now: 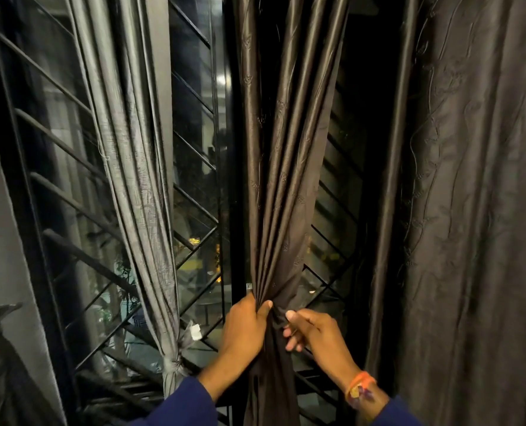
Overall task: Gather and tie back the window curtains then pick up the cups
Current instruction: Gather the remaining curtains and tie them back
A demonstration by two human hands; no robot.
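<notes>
A dark brown curtain [281, 155] hangs in the middle of the window, bunched into a narrow bundle at hand height. My left hand [245, 330] grips the bundle from its left side, thumb across the folds. My right hand [314, 333] touches the same bundle from the right, fingers curled against the cloth; whether it holds a tie I cannot tell. A grey curtain [138, 167] to the left is gathered and knotted low down [172, 362]. No cups are in view.
A wide dark curtain [470, 210] hangs loose on the right. Behind the cloth are a black window frame [229, 179] and diagonal metal grille bars [80, 207]. Outside it is night with a few lights. A grey wall or panel edge [6, 272] stands at the far left.
</notes>
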